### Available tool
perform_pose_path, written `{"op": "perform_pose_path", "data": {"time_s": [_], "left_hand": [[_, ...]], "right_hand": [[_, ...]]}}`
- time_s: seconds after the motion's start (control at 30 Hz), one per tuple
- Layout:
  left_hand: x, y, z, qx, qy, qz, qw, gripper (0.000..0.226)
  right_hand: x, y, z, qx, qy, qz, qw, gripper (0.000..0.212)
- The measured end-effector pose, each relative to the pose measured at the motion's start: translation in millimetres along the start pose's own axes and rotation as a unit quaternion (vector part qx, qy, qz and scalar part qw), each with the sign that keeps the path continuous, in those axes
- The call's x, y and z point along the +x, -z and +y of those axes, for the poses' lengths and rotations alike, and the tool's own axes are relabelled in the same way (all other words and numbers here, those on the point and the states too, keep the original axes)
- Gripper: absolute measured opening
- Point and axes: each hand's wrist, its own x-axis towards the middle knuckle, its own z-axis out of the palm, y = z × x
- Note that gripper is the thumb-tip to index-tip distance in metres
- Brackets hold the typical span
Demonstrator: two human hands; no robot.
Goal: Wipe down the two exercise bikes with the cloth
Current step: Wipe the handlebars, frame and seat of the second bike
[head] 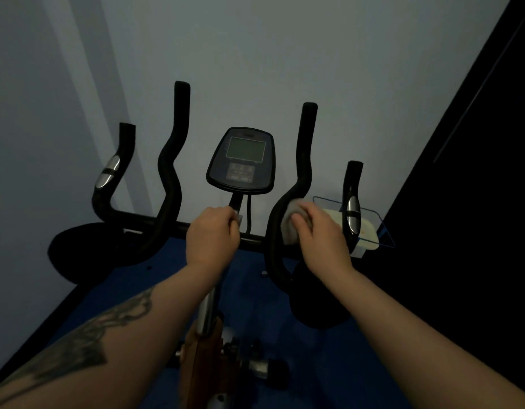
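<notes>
Pale wall behind black tubular handlebars (pixel 167 184) — right hand (pixel 320 237) curls around crumpled white cloth (pixel 290 222); left hand (pixel 212 236) grips the crossbar.

Console (pixel 240 160) centre btwn handlebars (pixel 169 160); basket (pixel 385 231) right, behind cloth (pixel 290 225).

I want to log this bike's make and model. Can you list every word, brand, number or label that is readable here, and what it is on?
None can be read.
Console: faint mark above the screen, too blurred.
Screen: blank.
Button panel below it: markings too small and dark.
</notes>
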Motion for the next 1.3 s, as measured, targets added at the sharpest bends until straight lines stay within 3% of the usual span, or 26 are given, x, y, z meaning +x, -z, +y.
{"op": "perform_pose_path", "data": {"time_s": [0.07, 0.13, 0.2, 0.27, 0.4, 0.53, 0.7, 0.8, 0.9, 0.97, 1.07, 1.17, 1.23, 1.3], "left_hand": [[0, -1, -1, -0.009, 0.011, -0.003, 1.000, 0.011], [0, -1, -3, -0.045, 0.056, 0.015, 0.997, 0.014], [1, -1, -4, -0.078, 0.113, 0.047, 0.989, 0.018], [2, -2, -4, -0.089, 0.138, 0.055, 0.985, 0.019], [1, -2, -3, -0.083, 0.128, 0.045, 0.987, 0.020], [1, -1, -2, -0.078, 0.116, 0.040, 0.989, 0.019], [-1, -1, -3, -0.084, 0.110, 0.037, 0.990, 0.019], [0, 0, -5, -0.067, 0.082, 0.037, 0.994, 0.017], [0, 2, -3, -0.048, 0.063, 0.024, 0.997, 0.015], [-1, 2, -3, -0.045, 0.063, 0.027, 0.997, 0.014], [-2, 1, -3, -0.044, 0.057, 0.032, 0.997, 0.014], [-1, 2, 1, -0.029, 0.014, 0.038, 0.999, 0.012], [-1, 3, 3, -0.010, -0.016, 0.035, 0.999, 0.012], [-1, 3, 4, 0.004, -0.024, 0.026, 0.999, 0.012]], "right_hand": [[1, -11, -18, 0.026, 0.031, 0.005, 0.999, 0.035], [6, -28, -26, -0.097, 0.081, -0.035, 0.991, 0.035], [10, -39, -28, -0.247, 0.120, -0.091, 0.957, 0.035], [12, -41, -24, -0.297, 0.151, -0.164, 0.929, 0.038], [17, -42, -17, -0.346, 0.196, -0.221, 0.891, 0.042], [27, -57, -37, -0.447, 0.170, -0.251, 0.842, 0.030], [13, -49, -30, -0.447, 0.205, -0.215, 0.844, 0.035], [-1, -38, -27, -0.378, 0.224, -0.211, 0.873, 0.042], [4, -28, -39, -0.261, 0.166, -0.209, 0.928, 0.036], [6, -14, -42, -0.144, 0.096, -0.151, 0.973, 0.032], [5, 18, -21, -0.093, 0.047, -0.076, 0.992, 0.034], [7, 39, 7, -0.066, -0.038, -0.149, 0.986, 0.036], [4, 32, 15, -0.132, -0.074, -0.245, 0.958, 0.038], [4, 16, 14, -0.206, -0.069, -0.274, 0.937, 0.044]]}}
